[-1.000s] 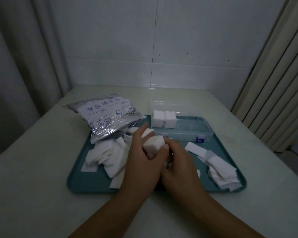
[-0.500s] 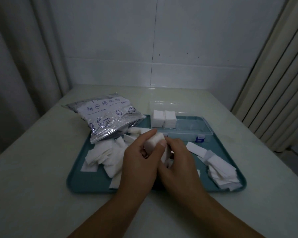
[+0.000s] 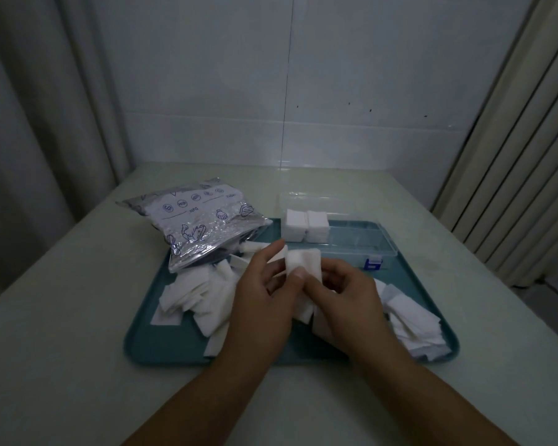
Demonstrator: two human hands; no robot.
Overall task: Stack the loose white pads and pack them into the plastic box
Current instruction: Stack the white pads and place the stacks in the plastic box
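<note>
Single head view, looking forward-down, close over tray (image 3: 149, 342).

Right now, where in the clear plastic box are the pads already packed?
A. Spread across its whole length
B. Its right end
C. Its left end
C: two white stacks stand side by side at the left end of the plastic box; the rest looks bare.

1. Hands: two, a left hand (image 3: 261, 304) and a right hand (image 3: 345, 297).
2. Teal tray (image 3: 174, 346): one.
3. Clear plastic box (image 3: 361, 243): one.
4. Pad stacks in box (image 3: 306, 225): two.
5. Foil bag (image 3: 203, 220): one.
6. Loose-pad heaps: two, left heap (image 3: 200, 294) and right heap (image 3: 413, 326); individual pads uncountable.
</note>
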